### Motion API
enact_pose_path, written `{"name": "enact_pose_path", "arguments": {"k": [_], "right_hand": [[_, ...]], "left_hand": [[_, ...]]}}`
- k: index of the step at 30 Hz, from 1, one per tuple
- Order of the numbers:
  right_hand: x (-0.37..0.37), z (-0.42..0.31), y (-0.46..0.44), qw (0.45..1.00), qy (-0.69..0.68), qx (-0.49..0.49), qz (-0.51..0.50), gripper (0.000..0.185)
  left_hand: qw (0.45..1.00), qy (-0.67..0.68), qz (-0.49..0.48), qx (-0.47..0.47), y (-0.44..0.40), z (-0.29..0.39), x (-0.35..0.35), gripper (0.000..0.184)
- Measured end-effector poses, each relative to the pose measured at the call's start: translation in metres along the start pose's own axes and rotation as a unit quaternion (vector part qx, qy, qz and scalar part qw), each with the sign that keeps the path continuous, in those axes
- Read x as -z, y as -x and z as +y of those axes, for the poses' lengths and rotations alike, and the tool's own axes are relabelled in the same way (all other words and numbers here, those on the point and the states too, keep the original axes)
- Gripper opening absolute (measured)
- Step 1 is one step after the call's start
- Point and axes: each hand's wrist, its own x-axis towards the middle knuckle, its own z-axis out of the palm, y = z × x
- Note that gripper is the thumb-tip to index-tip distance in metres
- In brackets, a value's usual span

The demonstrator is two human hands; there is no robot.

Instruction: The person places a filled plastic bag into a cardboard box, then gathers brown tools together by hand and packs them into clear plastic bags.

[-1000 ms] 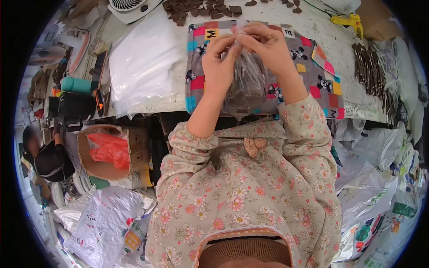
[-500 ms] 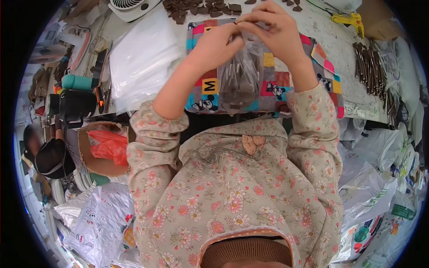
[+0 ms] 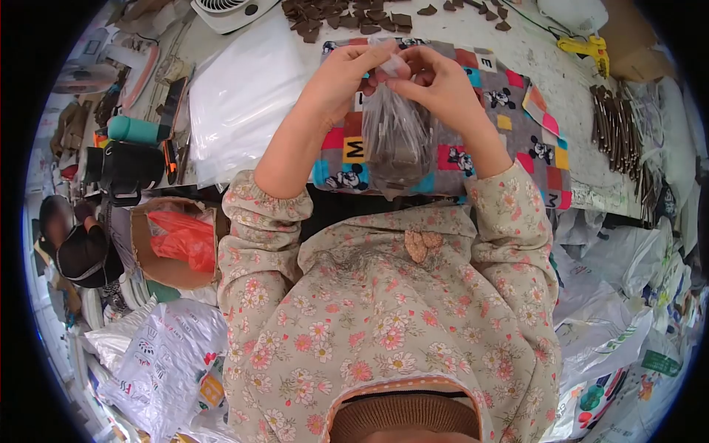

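Note:
A clear plastic bag (image 3: 399, 144) with brown contents lies lengthwise on a colourful patterned cloth (image 3: 450, 155); what exactly is inside is hard to make out. At its far end, the bag's gathered neck is pinched by my left hand (image 3: 353, 72), fingers closed around the film. My right hand (image 3: 441, 85) meets it there, thumb and fingertips bent in on the same gathered plastic. The fingertips of both hands overlap, partly covering the neck of the bag.
A stack of clear plastic sheets or bags (image 3: 240, 103) lies left of the cloth. Brown pieces (image 3: 347, 16) are scattered at the back. Brown sticks (image 3: 614, 125) and a yellow glue gun (image 3: 587, 50) are on the right. A person (image 3: 85, 247) is at far left.
Both hands have come nearer to me and closer together, bunching the bag's neck tighter. My right fingers have lowered onto the plastic. The view has shifted slightly.

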Motion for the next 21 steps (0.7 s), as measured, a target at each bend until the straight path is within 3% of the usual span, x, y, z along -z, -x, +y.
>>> {"name": "enact_pose_path", "arguments": {"k": [3,6,7,9,10,12,13,15,18,21], "right_hand": [[0.000,0.003,-0.007,0.998,0.051,0.011,-0.024,0.023],[0.002,0.018,-0.011,0.998,-0.037,0.034,-0.025,0.018],[0.005,0.016,-0.012,0.997,-0.067,-0.001,-0.042,0.018],[0.013,0.017,-0.016,0.984,-0.126,-0.087,-0.094,0.017],[0.011,0.017,-0.016,0.984,-0.125,-0.086,-0.095,0.017],[0.006,0.017,-0.013,0.985,-0.149,-0.064,-0.053,0.017],[0.003,0.018,-0.013,0.986,-0.148,-0.063,-0.055,0.017],[-0.002,0.020,-0.011,0.989,-0.141,-0.022,-0.033,0.017],[0.002,0.015,-0.013,0.981,-0.174,-0.045,-0.078,0.022],[0.015,0.007,-0.021,0.963,-0.222,-0.110,-0.104,0.033]], "left_hand": [[0.999,-0.020,-0.021,-0.018,-0.001,-0.002,0.010,0.025],[0.996,-0.048,-0.037,-0.061,0.007,0.003,0.009,0.014],[0.996,-0.048,-0.036,-0.060,0.008,0.004,0.010,0.014],[0.966,-0.230,-0.027,-0.116,0.008,0.005,0.009,0.015],[0.966,-0.229,-0.026,-0.117,0.008,0.006,0.007,0.015],[0.891,-0.388,0.084,-0.219,0.008,0.007,0.000,0.017],[0.891,-0.387,0.086,-0.220,0.007,0.006,0.000,0.017],[0.741,-0.578,0.120,-0.320,0.003,0.000,0.000,0.017],[0.694,-0.588,0.167,-0.381,-0.001,-0.003,-0.001,0.014],[0.730,-0.522,0.221,-0.382,0.001,-0.013,-0.003,0.014]]}}
